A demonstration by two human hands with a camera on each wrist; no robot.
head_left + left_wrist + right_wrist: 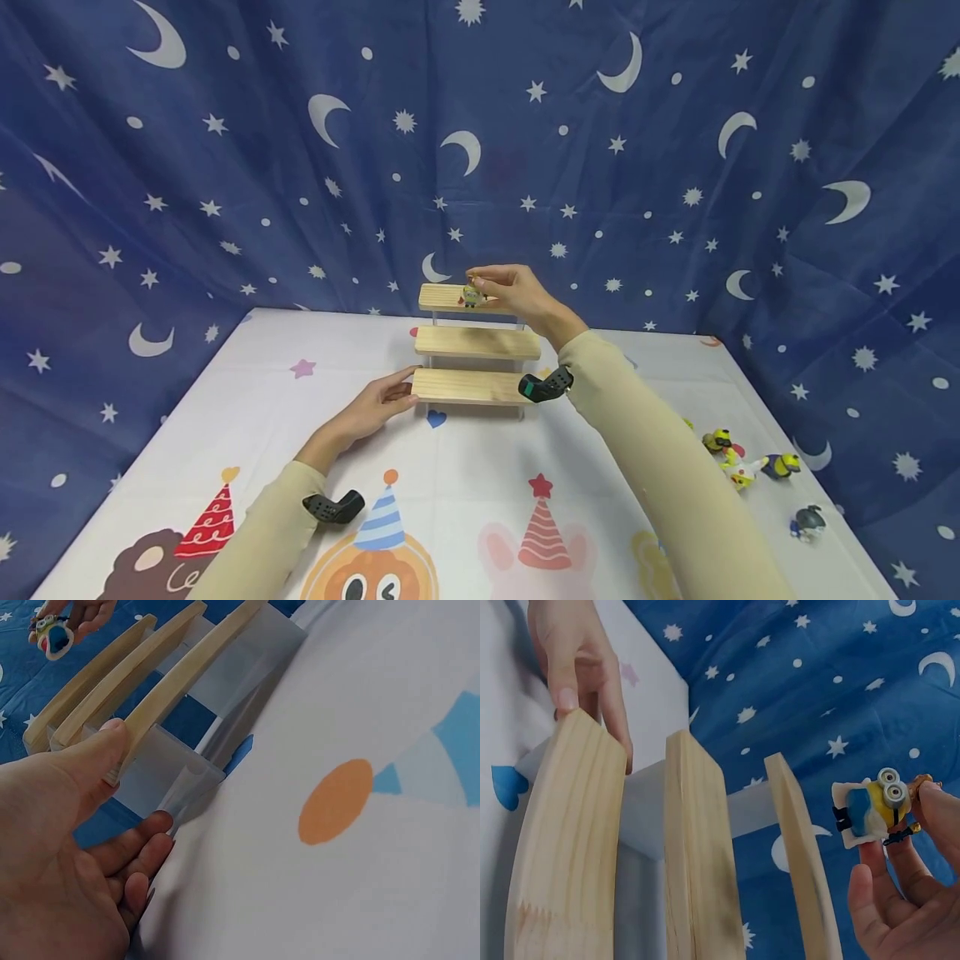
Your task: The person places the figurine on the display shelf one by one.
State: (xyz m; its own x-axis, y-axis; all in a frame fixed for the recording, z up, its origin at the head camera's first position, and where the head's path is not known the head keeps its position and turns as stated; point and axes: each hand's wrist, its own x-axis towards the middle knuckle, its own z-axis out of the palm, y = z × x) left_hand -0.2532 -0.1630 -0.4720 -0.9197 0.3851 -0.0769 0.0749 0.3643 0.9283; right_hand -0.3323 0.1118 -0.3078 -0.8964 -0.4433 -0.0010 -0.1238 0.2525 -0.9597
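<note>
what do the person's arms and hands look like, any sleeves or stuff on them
Both arms wear plain, pale cream long sleeves: left sleeve, right sleeve. The left hand and right hand have no gloves. A black, bent device sits at each wrist, left device and right device; the right one shows a small green patch.

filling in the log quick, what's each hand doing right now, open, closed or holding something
Left hand: holding the left end of the lowest wooden shelf.
Right hand: holding a Minion figurine.
</note>
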